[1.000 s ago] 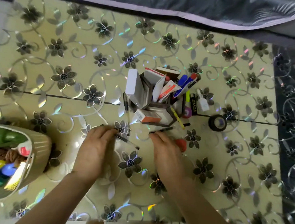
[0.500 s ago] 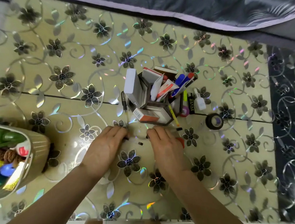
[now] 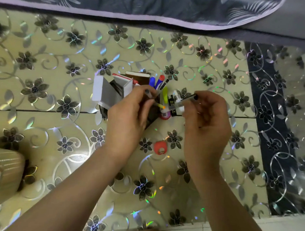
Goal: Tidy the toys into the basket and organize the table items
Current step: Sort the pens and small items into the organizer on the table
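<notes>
Left hand (image 3: 125, 116), right hand (image 3: 204, 123) raised, seemingly pinching pens (image 3: 187, 99)

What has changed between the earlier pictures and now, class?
Both hands have risen from the flower-patterned table to the brown desk organiser. The left hand grips a clear dark-capped pen, and the right hand pinches a second clear pen. A small red plastic piece now lies uncovered. The organiser and the beige ribbed basket stayed put.

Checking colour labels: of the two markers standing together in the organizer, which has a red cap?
The red-capped marker, farther right in view; its neighbour is capped blue.
</notes>
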`<state>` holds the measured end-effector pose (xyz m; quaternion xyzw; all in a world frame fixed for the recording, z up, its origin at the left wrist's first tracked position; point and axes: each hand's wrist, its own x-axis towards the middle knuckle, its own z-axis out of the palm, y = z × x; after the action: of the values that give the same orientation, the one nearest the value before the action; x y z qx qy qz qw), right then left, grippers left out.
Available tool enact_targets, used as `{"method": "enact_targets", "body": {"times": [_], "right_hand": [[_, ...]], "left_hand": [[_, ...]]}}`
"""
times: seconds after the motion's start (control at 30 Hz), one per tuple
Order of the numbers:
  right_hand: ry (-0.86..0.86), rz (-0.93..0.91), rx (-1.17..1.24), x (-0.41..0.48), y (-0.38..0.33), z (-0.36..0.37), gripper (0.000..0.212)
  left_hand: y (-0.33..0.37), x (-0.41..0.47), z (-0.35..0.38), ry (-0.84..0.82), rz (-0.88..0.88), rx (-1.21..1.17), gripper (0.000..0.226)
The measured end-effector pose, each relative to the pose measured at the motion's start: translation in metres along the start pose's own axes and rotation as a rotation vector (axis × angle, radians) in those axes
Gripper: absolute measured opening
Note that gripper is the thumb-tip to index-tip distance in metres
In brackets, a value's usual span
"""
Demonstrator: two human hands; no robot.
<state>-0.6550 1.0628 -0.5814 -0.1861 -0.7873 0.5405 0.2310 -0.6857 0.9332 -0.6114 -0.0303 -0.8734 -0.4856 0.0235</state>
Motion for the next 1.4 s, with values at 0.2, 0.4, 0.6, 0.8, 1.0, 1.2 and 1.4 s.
{"method": "enact_targets", "body": {"times": [0.2,0.4,0.6,0.8,1.0,1.2,1.4], "right_hand": [[-0.109,0.035,-0.068,0.011,0.026,0.018,0.012],[-0.173,0.038,-0.075,0.024,0.042,0.033,0.018],[-0.173,0.011,-0.125,0.024,0.046,0.033,0.019],[-0.267,-0.049,-0.156,-0.011,0.045,0.031,0.016],[-0.457,-0.028,-0.197,-0.059,0.054,0.045,0.015],[-0.528,-0.11,-0.372,-0.081,0.082,0.048,0.022],[-0.547,-0.192,-0.594,-0.068,0.101,0.043,0.04]], "left_hand": [[-0.013,0.018,0.021,-0.002,0.046,0.265,0.02],[-0.018,0.016,0.026,-0.045,0.051,0.301,0.034],[-0.021,0.001,0.015,0.03,0.06,0.207,0.029],[-0.037,-0.037,-0.011,0.038,0.081,0.201,0.025],[-0.086,-0.069,-0.044,-0.022,-0.072,0.326,0.025],[-0.125,-0.056,-0.054,-0.153,-0.174,0.431,0.039],[-0.147,-0.027,-0.031,-0.265,-0.167,0.548,0.036]]}}
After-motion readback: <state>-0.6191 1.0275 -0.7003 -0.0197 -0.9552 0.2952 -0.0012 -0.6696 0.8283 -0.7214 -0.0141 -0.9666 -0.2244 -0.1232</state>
